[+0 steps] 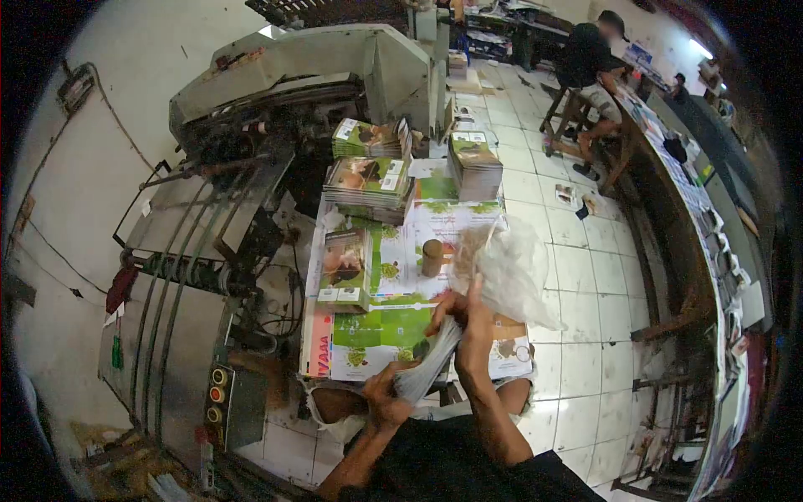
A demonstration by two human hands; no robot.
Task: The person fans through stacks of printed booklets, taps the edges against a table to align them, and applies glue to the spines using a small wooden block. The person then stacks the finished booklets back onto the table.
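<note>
My left hand (388,395) is closed around the lower end of a bundle of paper (428,370), which is tilted with its pale edges fanned slightly. The upper end is in my right hand (470,333), whose fingers curl round it. The bundle is above the near edge of a table covered with green and white printed sheets (389,330). Just beyond my hands stands a brown cylinder (432,258). A crumpled clear plastic bag (523,272) lies to its right. At the left is a stack of booklets (343,263).
More booklet stacks (368,180) (475,167) stand at the table's far end. A large grey machine (309,71) and a control panel with round buttons (218,393) are on the left. On the right, a person (590,58) sits on a stool at a long workbench (669,167).
</note>
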